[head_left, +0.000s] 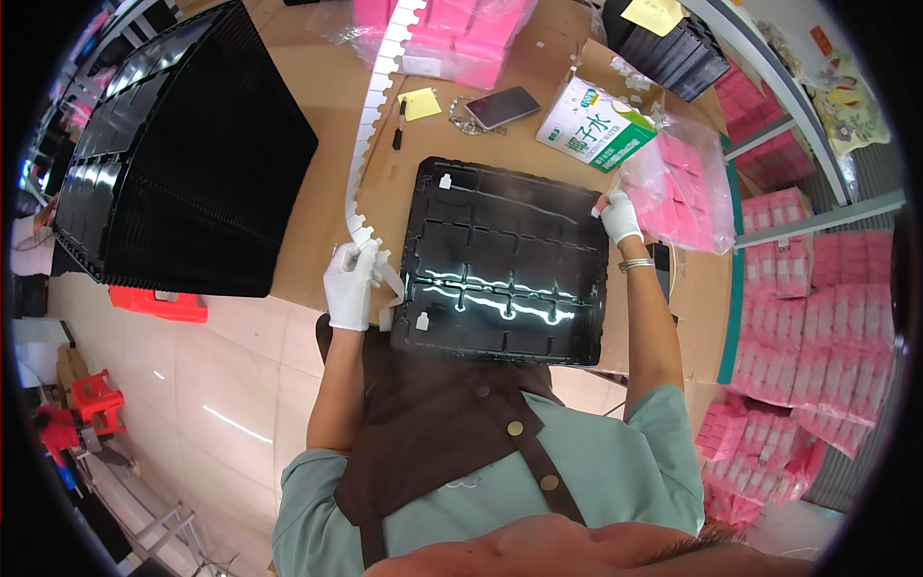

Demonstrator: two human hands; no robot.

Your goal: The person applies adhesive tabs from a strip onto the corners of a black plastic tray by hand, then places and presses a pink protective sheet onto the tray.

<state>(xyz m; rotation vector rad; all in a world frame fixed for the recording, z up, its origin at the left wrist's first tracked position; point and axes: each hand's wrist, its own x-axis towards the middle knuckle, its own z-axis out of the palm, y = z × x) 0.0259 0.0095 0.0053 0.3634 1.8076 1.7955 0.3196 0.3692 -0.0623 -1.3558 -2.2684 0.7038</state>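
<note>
A black plastic tray (pixel 500 245) with shallow compartments lies in front of me at the table's near edge. Two small white labels (pixel 423 321) stick to its left side, one near the top corner and one near the bottom. My left hand (pixel 351 284), in a white glove, is closed on a long white label strip (pixel 368 125) with a notched edge; it runs up past the table's far side, its loose end curling beside the tray. At the tray's upper right edge, my gloved right hand (pixel 620 216) has its fingers pinched together, some fingertips bare. What they hold is too small to tell.
A tall stack of black trays (pixel 212 163) stands left. Beyond my tray lie a pen (pixel 399 125), yellow sticky notes (pixel 420 104), a phone (pixel 502 108) and a bracelet (pixel 465 116). A cardboard box (pixel 596 120) and bagged pink pieces (pixel 681 188) sit right, near a metal frame (pixel 817 221).
</note>
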